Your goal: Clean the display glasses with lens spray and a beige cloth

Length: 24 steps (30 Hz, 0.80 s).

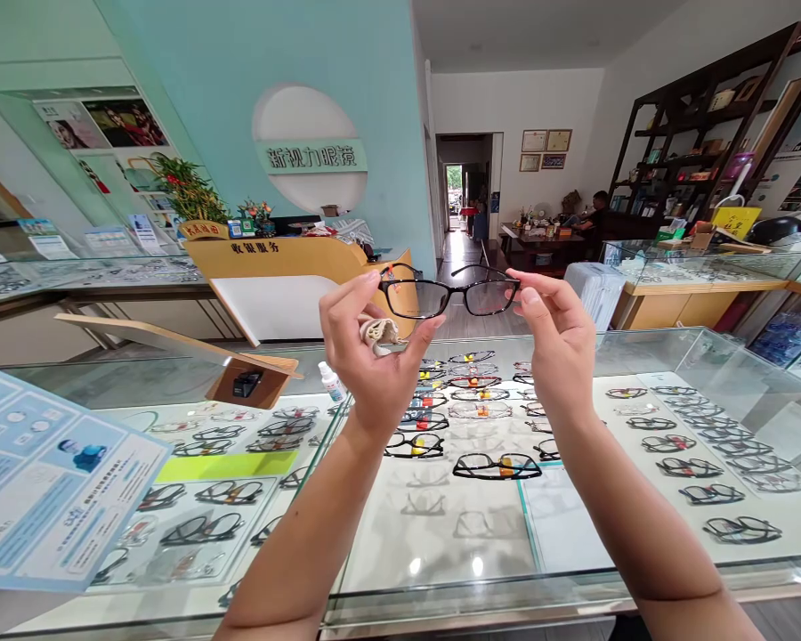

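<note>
A pair of black-framed eyeglasses (417, 300) is held up in front of me above the glass counter, its arms unfolded and pointing away. My left hand (377, 383) grips the frame's left end between fingers and thumb, the thumb at the lower edge of the left lens. Bunched in the same hand is a pale cloth (382, 335). At the right end, my right hand (564, 352) pinches the frame near the hinge. Below both hands, another black pair of glasses (497, 466) rests on the counter.
The glass display counter (374, 570) holds rows of eyeglasses. A tilted wooden-framed mirror (250, 378), a small white spray bottle (332, 381) and a blue printed leaflet (60, 481) stand at left. Beyond are a cash desk (273, 303) and a seated person (599, 214).
</note>
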Motion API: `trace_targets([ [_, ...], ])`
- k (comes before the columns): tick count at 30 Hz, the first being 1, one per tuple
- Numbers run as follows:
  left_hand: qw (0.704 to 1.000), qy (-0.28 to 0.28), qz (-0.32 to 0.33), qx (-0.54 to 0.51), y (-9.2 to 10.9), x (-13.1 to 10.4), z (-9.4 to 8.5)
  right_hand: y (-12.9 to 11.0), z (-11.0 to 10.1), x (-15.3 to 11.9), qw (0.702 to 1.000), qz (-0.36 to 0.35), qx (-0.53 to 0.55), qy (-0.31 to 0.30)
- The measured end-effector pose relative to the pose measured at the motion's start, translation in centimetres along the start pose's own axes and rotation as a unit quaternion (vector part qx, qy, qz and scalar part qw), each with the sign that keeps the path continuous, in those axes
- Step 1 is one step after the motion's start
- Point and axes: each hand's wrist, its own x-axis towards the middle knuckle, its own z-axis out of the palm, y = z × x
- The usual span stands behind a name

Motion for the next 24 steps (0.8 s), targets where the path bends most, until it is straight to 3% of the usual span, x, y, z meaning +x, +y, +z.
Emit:
trace_targets([
  [7, 1.000, -0.002, -0.015, -0.018, -0.2, -0.3, 0.0, 0.2, -0.1, -0.1, 1.000, -0.009, -0.014, 0.019],
  [19, 0.986, -0.020, -0.157, -0.061, 0.8, -0.1, -0.1, 0.3, -0.1, -0.2, 0.999, -0.030, -0.044, 0.009],
  [24, 0.982, -0.043, -0.172, -0.070, 0.3, -0.3, 0.3, 0.1, -0.1, -0.3, 0.998, -0.050, -0.036, 0.025],
])
